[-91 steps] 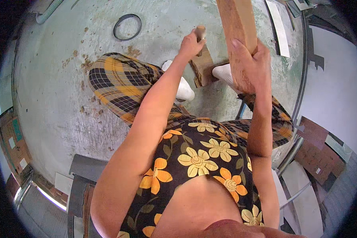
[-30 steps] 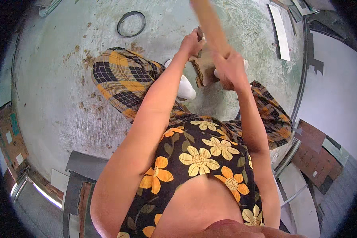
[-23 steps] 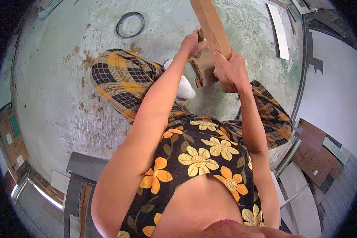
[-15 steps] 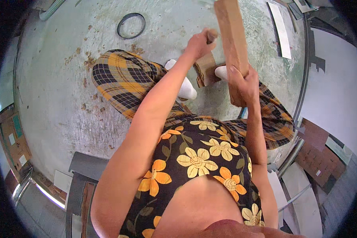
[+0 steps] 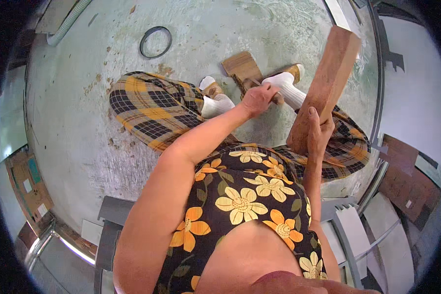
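My left hand [image 5: 257,98] is closed around a thin dark chisel-like tool whose tip rests on a small wooden board [image 5: 240,66] lying on the concrete floor between my feet. My right hand [image 5: 316,134] grips the lower end of a long reddish wooden block [image 5: 330,81], held raised and tilted to the right, above and apart from the left hand. My feet in white socks [image 5: 289,89] and brown sandals sit on either side of the board. Plaid trousers and a flowered top fill the lower middle.
A dark metal ring [image 5: 156,42] lies on the floor at the back left, with a grey ribbed hose [image 5: 66,22] beyond it. Cardboard [image 5: 28,182] lies at the left edge. Grey metal frame parts [image 5: 111,215] and flat panels [image 5: 402,181] stand close by.
The wooden block was down at my left hand a second ago; my right hand has since lifted it up and out to the right. My left hand stays on the tool.
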{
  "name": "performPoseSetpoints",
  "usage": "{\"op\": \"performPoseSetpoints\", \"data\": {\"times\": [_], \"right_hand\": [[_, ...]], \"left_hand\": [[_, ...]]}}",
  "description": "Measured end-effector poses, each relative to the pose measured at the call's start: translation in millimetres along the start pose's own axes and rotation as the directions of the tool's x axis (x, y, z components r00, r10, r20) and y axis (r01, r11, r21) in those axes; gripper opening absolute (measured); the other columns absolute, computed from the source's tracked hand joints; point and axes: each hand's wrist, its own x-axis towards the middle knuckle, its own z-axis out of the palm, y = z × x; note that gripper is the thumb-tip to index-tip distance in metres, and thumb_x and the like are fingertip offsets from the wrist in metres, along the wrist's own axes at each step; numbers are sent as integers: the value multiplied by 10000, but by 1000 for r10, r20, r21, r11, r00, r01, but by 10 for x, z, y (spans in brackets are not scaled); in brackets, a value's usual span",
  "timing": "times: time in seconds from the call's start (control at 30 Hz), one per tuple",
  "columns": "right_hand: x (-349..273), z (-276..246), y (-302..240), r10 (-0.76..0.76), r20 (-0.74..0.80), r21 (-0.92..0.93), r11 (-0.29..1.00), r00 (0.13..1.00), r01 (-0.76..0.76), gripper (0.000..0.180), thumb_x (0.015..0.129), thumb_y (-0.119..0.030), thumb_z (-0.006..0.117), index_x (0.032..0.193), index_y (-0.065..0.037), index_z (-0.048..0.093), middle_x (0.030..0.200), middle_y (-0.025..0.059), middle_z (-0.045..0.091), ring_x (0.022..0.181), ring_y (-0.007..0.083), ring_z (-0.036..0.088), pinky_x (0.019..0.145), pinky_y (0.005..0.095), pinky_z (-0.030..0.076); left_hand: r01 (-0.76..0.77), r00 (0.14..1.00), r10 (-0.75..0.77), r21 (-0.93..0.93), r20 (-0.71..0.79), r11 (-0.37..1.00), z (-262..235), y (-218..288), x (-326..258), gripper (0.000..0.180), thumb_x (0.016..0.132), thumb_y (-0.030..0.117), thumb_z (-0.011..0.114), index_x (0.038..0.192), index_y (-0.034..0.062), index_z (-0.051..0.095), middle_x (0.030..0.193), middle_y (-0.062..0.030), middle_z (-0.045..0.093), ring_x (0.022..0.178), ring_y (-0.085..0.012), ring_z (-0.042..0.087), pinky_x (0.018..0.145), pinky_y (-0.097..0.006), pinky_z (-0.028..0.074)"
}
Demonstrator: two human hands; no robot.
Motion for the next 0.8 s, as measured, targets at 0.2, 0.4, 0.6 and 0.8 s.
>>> {"op": "performPoseSetpoints", "data": {"times": [0.2,0.4,0.6,0.8], "right_hand": [[28,149,416,-419,-217,-166,906,882,390,450,782,-155,729,1136,41,529,1022,128,622,929,205,585,844,349,460],[4,388,695,-235,-64,-210,953,970,217,500,710,-94,726,1167,-24,536,1008,80,630,925,164,593,843,311,467],[45,404,833,-184,11,-199,963,983,182,469,717,-81,718,1146,-10,542,994,99,625,917,175,598,845,319,471],[86,417,949,-190,19,-178,965,982,190,482,726,-105,720,1165,-16,540,1006,96,624,935,190,596,850,326,468]], "left_hand": [[76,987,-81,-40,-135,996,-61,-63,-3,459,750,111,705,1164,122,507,1166,-109,550,947,-351,622,773,-425,534],[40,978,-47,-37,-204,999,-31,-59,-27,457,743,99,689,1147,111,476,1080,-138,551,879,-363,627,699,-427,545],[48,976,-81,-159,-203,986,-68,-142,-12,531,710,44,703,1178,124,465,1206,-109,533,1006,-368,591,773,-431,532],[5,971,-44,-164,-236,986,-61,-172,26,437,731,69,675,1101,125,450,1104,-140,542,906,-389,606,705,-458,527]]}}
